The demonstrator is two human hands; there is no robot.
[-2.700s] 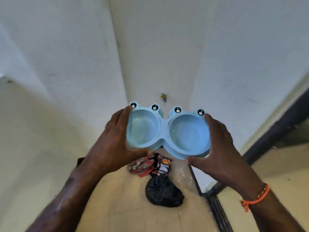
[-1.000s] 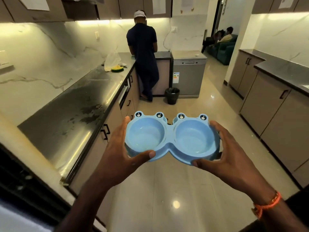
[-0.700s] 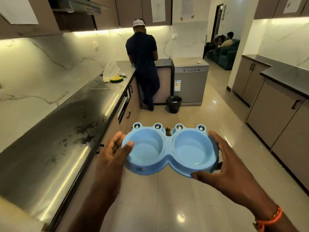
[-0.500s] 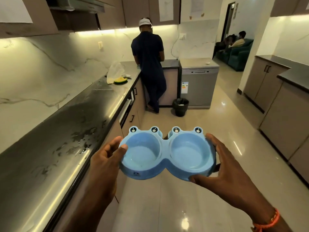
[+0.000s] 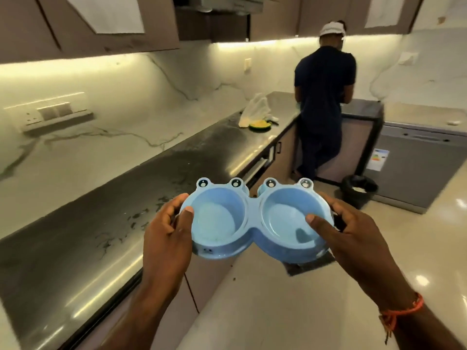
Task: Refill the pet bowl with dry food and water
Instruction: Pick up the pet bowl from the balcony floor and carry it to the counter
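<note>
From the head camera, the only view, a blue double pet bowl (image 5: pixel 255 221) with frog eyes on its far rim is held level in the air at about waist height, above the pale floor (image 5: pixel 290 306) and just beside the edge of the long dark counter (image 5: pixel 121 223). The left hand (image 5: pixel 168 238) clasps the left end of the bowl, thumb hooked over the rim and fingers underneath; the right hand (image 5: pixel 351 233) clasps the right end the same way, its thumb reaching into the right basin. Both basins look empty and mostly dry, with no food or water in them. Judging by this, the step in hand is carrying the empty bowl to a place for filling, so the task is near its start. No food bag and no tap can be made out here. Another person (image 5: pixel 323 107) stands at the far end of the counter, near a small black bin (image 5: pixel 358 190). The next move probably calls for setting the bowl flat on the counter, which would free a hand for pouring.
</note>
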